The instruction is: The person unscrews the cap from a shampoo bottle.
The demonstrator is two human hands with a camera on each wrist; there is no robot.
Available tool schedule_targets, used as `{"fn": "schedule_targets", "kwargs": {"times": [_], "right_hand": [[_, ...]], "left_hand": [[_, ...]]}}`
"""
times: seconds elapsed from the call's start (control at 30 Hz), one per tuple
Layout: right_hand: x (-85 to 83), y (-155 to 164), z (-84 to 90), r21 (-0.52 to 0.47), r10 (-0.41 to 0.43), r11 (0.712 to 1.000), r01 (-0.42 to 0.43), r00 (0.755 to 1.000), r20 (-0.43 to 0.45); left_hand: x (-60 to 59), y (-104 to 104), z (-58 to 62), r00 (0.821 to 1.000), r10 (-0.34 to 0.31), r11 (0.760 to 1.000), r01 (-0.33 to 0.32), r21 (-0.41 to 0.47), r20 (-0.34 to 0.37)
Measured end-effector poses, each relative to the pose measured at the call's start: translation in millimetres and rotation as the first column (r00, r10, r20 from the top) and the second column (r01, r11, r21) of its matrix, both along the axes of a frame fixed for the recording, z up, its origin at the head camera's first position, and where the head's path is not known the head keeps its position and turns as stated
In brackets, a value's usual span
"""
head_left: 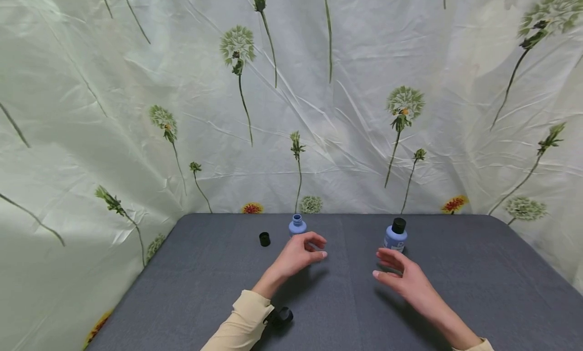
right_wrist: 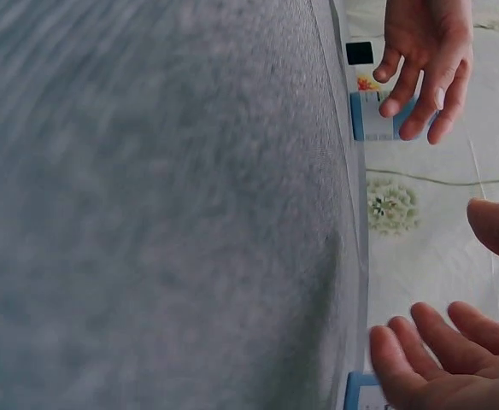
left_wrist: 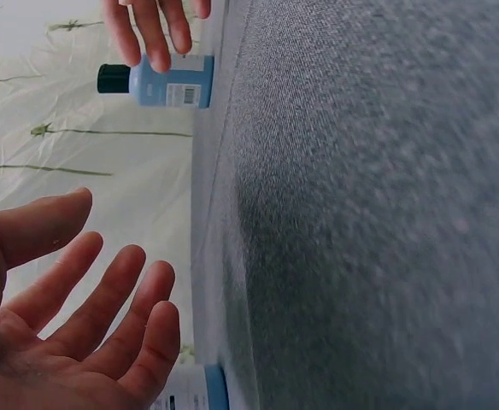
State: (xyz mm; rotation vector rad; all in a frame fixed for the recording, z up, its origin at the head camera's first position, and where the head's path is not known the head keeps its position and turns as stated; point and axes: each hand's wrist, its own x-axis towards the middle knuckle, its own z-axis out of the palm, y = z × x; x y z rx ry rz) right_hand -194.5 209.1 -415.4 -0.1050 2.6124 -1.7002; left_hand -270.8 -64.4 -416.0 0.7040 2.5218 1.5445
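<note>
Two small blue bottles stand upright on the grey table. The left bottle (head_left: 297,226) has no cap on its neck, and a black cap (head_left: 264,239) lies on the cloth to its left. The right bottle (head_left: 395,235) wears a black cap (head_left: 399,225). My left hand (head_left: 298,255) hovers in front of the uncapped bottle, hiding its lower part, with relaxed fingers around nothing. Just in front of the capped bottle hangs my right hand (head_left: 405,277), its fingers loosely bent and apart from the thumb. Both wrist views show bare palms.
A grey cloth (head_left: 205,285) covers the table. Behind it hangs a pale curtain (head_left: 346,113) printed with dandelions. A black wrist device (head_left: 283,316) sits at the left cuff.
</note>
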Motion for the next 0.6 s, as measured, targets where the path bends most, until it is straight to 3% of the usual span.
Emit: {"fn": "schedule_targets", "kwargs": {"times": [0.2, 0.6], "right_hand": [[3.0, 13.7, -1.2, 0.037, -0.032, 0.999, 0.033, 0.999, -0.01], [2.8, 40.0, -2.9, 0.116, -0.047, 0.992, 0.05, 0.999, -0.025]], "left_hand": [[-4.7, 6.5, -5.1, 1.0, -0.006, 1.0, 0.006, -0.002, 0.001], [-13.9, 23.3, -0.5, 1.0, -0.011, 1.0, 0.011, 0.008, 0.012]]}}
